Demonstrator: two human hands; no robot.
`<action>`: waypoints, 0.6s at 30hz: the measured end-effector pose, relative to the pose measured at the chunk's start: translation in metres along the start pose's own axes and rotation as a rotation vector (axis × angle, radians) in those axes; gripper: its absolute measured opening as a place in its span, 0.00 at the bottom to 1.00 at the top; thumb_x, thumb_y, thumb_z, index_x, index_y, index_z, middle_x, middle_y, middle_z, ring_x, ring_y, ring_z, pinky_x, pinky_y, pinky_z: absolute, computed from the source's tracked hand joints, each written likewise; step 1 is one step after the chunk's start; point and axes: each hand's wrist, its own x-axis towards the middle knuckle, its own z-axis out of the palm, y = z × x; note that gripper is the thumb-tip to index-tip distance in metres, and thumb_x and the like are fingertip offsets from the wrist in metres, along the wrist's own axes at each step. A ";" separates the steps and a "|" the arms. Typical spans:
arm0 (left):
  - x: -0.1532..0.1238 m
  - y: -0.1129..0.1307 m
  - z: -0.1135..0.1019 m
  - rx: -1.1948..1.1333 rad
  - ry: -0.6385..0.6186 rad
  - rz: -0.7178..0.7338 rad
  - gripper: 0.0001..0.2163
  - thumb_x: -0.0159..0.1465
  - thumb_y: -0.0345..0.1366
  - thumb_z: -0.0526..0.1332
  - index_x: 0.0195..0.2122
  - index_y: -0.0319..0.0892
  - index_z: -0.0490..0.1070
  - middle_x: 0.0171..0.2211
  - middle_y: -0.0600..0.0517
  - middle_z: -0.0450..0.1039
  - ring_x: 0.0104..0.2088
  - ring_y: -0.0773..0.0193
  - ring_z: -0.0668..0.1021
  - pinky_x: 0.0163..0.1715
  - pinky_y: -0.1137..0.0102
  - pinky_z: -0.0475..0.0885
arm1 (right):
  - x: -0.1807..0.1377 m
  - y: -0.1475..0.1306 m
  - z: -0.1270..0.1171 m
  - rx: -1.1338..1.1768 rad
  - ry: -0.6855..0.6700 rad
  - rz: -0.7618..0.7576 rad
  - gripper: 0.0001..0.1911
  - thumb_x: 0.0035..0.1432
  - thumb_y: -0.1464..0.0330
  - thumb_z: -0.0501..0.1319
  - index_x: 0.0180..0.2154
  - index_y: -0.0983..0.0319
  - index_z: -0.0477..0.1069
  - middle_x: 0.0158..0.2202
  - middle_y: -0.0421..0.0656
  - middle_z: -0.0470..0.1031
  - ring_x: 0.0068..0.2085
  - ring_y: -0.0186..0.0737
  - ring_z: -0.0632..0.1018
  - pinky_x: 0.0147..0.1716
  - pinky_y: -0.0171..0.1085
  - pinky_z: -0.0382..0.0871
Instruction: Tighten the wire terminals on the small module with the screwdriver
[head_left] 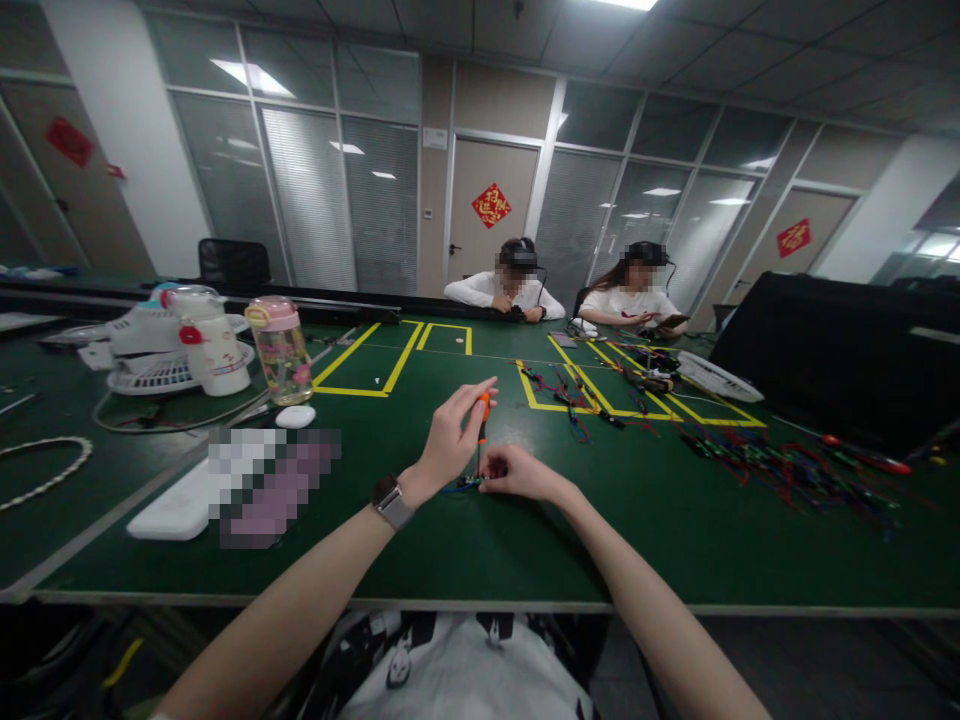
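Observation:
My left hand (454, 435), with a watch (391, 502) on its wrist, has its thumb and fingers round the orange handle of a screwdriver (484, 404). The screwdriver stands nearly upright, its thin shaft pointing down at a small green circuit board (471, 482) with blue wire on the tabletop. Beside the shaft, my right hand (517, 472) is closed, with its fingertips pinching the board's right end. Exactly where the screwdriver tip meets the board is too small to tell.
Many wired boards (787, 470) lie heaped at right, near a black case (840, 350). Others sit within yellow tape outlines (600, 405). Bottles (281, 350), a white fan-like object (139, 350) and a white power bank (199, 490) occupy the left. Two people (510, 285) sit opposite.

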 end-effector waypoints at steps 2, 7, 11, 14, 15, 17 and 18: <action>0.000 -0.001 0.000 0.036 0.027 -0.004 0.14 0.70 0.33 0.54 0.55 0.44 0.70 0.42 0.48 0.73 0.40 0.63 0.76 0.41 0.67 0.72 | 0.000 0.001 0.000 0.000 0.002 0.005 0.09 0.45 0.71 0.70 0.29 0.63 0.70 0.24 0.34 0.67 0.26 0.31 0.68 0.28 0.32 0.61; -0.001 0.000 -0.001 0.122 0.092 0.009 0.08 0.67 0.35 0.61 0.46 0.45 0.75 0.36 0.52 0.68 0.36 0.64 0.73 0.38 0.69 0.71 | 0.001 0.002 0.000 -0.019 0.002 -0.002 0.10 0.45 0.72 0.70 0.29 0.63 0.70 0.24 0.34 0.67 0.27 0.31 0.67 0.28 0.32 0.61; 0.000 0.000 -0.002 0.019 0.015 -0.019 0.15 0.72 0.33 0.50 0.54 0.46 0.71 0.48 0.47 0.71 0.47 0.62 0.75 0.48 0.66 0.71 | 0.000 0.000 0.000 -0.014 -0.006 0.000 0.09 0.47 0.71 0.69 0.29 0.63 0.70 0.24 0.35 0.67 0.26 0.31 0.67 0.27 0.32 0.61; 0.003 -0.003 -0.002 -0.091 -0.035 -0.078 0.16 0.72 0.33 0.49 0.58 0.46 0.68 0.53 0.46 0.70 0.47 0.62 0.77 0.49 0.65 0.72 | -0.001 -0.001 0.000 -0.001 -0.009 -0.013 0.08 0.48 0.71 0.68 0.31 0.63 0.70 0.25 0.35 0.68 0.27 0.32 0.68 0.27 0.32 0.61; 0.004 -0.004 -0.002 -0.122 -0.044 -0.100 0.16 0.72 0.33 0.50 0.58 0.45 0.68 0.52 0.46 0.72 0.45 0.62 0.78 0.47 0.65 0.73 | -0.001 -0.001 0.000 0.000 -0.010 -0.015 0.08 0.48 0.71 0.68 0.31 0.63 0.70 0.25 0.35 0.68 0.27 0.32 0.68 0.27 0.32 0.61; 0.005 -0.004 -0.002 -0.153 -0.047 -0.126 0.15 0.71 0.33 0.52 0.57 0.45 0.69 0.47 0.47 0.74 0.41 0.63 0.79 0.43 0.67 0.74 | -0.001 -0.001 0.000 0.001 -0.012 -0.015 0.08 0.48 0.71 0.68 0.30 0.63 0.70 0.25 0.35 0.68 0.27 0.32 0.68 0.27 0.32 0.61; 0.005 -0.004 -0.002 -0.144 -0.039 -0.125 0.14 0.70 0.33 0.54 0.55 0.45 0.70 0.44 0.48 0.74 0.39 0.64 0.79 0.41 0.68 0.74 | 0.000 -0.001 0.000 -0.001 -0.013 -0.015 0.07 0.48 0.71 0.67 0.30 0.63 0.70 0.25 0.35 0.68 0.26 0.32 0.68 0.27 0.32 0.61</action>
